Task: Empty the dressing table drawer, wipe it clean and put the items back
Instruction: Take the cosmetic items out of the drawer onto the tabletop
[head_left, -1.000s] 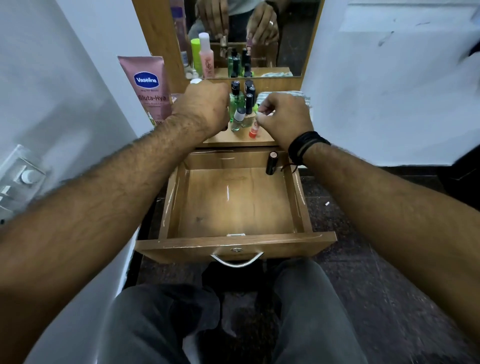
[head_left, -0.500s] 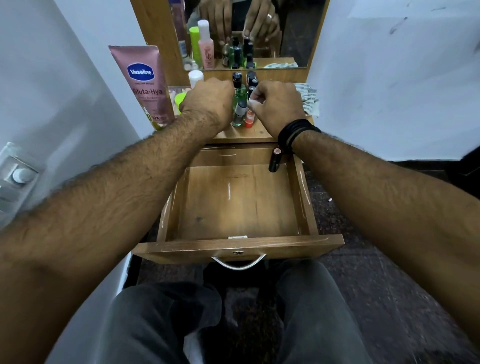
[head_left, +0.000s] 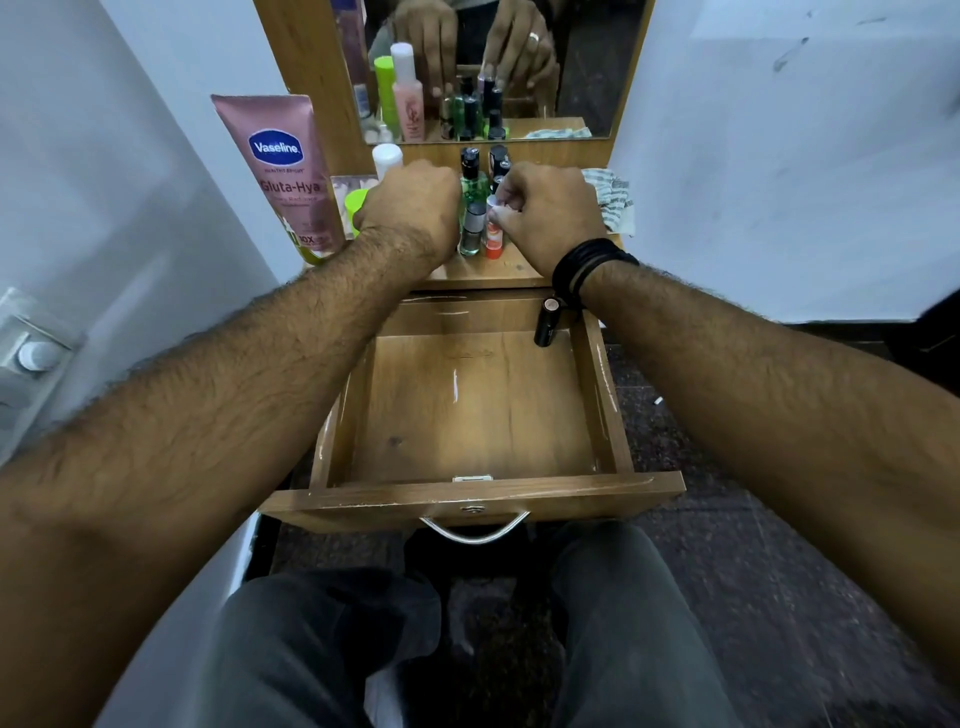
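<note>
Both hands work among the small bottles upright on the desk above the open drawer. Right hand pinches the orange-based tube; left hand is curled, grip unseen. A black lipstick stands in the drawer's far right corner, under the right wrist.

Open wooden drawer, dark tube at back-right corner.

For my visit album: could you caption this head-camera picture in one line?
Both hands work among small bottles on the dressing table, above the open drawer holding one dark tube.
</note>
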